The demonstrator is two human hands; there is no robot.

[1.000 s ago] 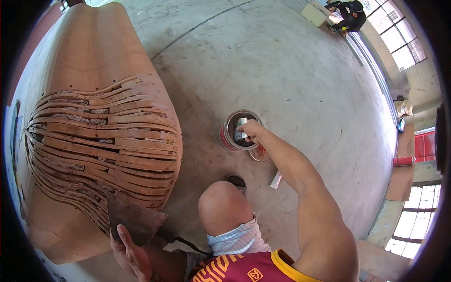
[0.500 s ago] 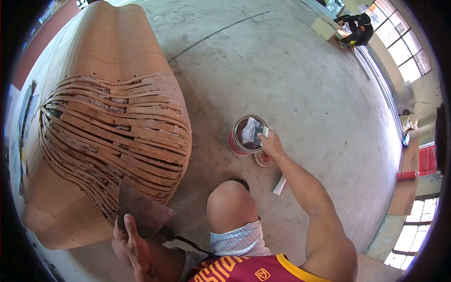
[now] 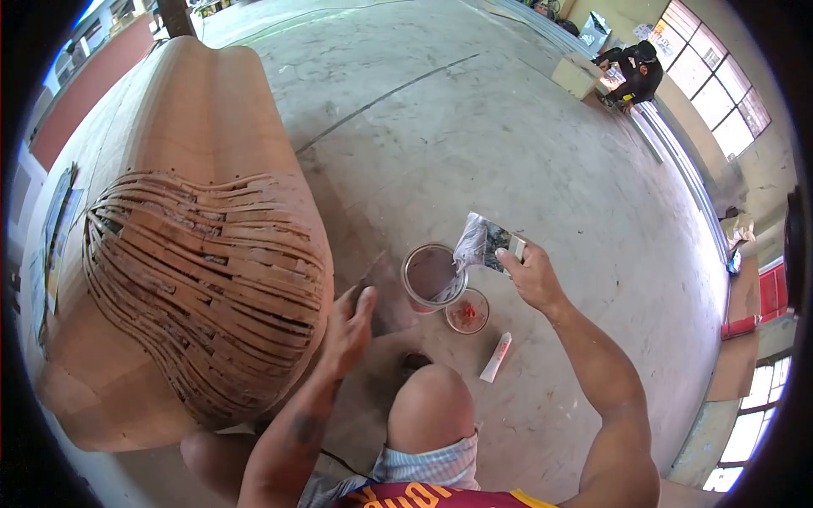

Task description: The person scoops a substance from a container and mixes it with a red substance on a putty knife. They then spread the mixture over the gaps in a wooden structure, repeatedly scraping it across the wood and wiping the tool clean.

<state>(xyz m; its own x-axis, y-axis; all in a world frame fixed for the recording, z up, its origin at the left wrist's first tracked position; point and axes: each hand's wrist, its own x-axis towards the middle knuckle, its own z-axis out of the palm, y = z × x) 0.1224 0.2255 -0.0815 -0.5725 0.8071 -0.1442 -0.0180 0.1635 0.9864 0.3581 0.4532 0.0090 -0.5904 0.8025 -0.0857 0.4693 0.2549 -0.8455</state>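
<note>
My right hand (image 3: pixel 535 275) grips a flat putty knife (image 3: pixel 501 248) just right of the can. A thick smear of whitish-grey putty (image 3: pixel 472 243) covers its blade, and a strand trails down to the can's rim. The open can (image 3: pixel 405 273) holds brownish-grey paste. Closed around one edge of a thin flat plate (image 3: pixel 391 298), my left hand (image 3: pixel 349 332) is left of the can; motion blurs the plate. Beside the can lies a round lid (image 3: pixel 466 315) with a red dab on it, and below that a white tube (image 3: pixel 496 358).
A large curved wooden form (image 3: pixel 220 93) fills the left side, its grooved strips (image 3: pixel 212 254) partly filled with paste. At the far right a person in dark clothes (image 3: pixel 637 72) crouches by a box (image 3: pixel 577 76). Long metal profiles (image 3: pixel 690 178) lie along the wall.
My right hand has lifted the putty knife out of the can, up and to the right, with putty on it. My left hand has brought the plate from the wooden form over towards the can.
</note>
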